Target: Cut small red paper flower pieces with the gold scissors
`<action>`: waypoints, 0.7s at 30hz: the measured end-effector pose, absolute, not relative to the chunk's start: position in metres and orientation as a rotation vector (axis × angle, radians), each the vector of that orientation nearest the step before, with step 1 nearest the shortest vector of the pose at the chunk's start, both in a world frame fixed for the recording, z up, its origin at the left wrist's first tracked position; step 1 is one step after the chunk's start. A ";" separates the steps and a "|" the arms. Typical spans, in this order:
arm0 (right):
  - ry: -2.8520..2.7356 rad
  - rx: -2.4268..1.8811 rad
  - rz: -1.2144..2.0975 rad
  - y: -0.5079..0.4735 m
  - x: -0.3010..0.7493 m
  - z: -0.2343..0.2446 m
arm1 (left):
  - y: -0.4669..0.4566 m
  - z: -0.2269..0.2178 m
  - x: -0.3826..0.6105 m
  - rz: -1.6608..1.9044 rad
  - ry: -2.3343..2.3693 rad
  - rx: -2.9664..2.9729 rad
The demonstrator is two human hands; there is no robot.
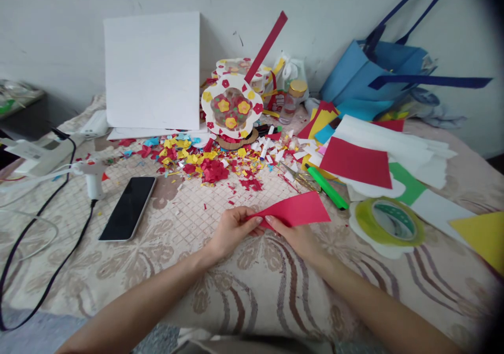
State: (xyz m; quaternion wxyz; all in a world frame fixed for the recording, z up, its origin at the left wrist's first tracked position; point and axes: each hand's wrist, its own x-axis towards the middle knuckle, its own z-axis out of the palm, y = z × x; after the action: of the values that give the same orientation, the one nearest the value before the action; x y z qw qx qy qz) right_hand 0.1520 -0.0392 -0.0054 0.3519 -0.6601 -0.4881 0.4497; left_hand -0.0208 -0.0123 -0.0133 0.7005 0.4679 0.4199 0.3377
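A strip of red paper [301, 210] is pinched between both hands above the patterned tablecloth, its wide end pointing right. My left hand [235, 229] grips its narrow left end, thumb on top. Close beside it, my right hand [293, 238] holds the lower edge with the thumb, its other fingers hidden beneath the paper. Just beyond lie a pair of scissors [301, 178] and a green utility knife [326, 187]. Behind them, a flower-shaped craft [232, 107] with a white rim and red and yellow flowers stands upright.
Paper scraps [192, 159] cover the middle of the table. A phone [128, 208] and a glue gun [93, 179] lie left. Right are a tape roll [388, 221] and paper sheets [356, 162]. A white board [153, 70] and blue bag [378, 68] stand against the wall.
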 end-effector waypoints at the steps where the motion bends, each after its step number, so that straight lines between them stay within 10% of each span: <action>1: -1.267 -1.705 1.176 -0.039 0.152 -0.005 | -0.013 -0.013 -0.021 0.748 0.936 1.038; 21: -1.167 -1.503 1.304 -0.036 0.149 -0.018 | -0.014 -0.007 -0.019 0.779 0.984 1.033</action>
State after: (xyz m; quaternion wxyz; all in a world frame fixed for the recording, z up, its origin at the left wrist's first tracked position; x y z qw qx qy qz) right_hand 0.1491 -0.0358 -0.0176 0.4054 -0.5955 -0.4623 0.5169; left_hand -0.0187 -0.0145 -0.0072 0.6874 0.4614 0.4398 0.3481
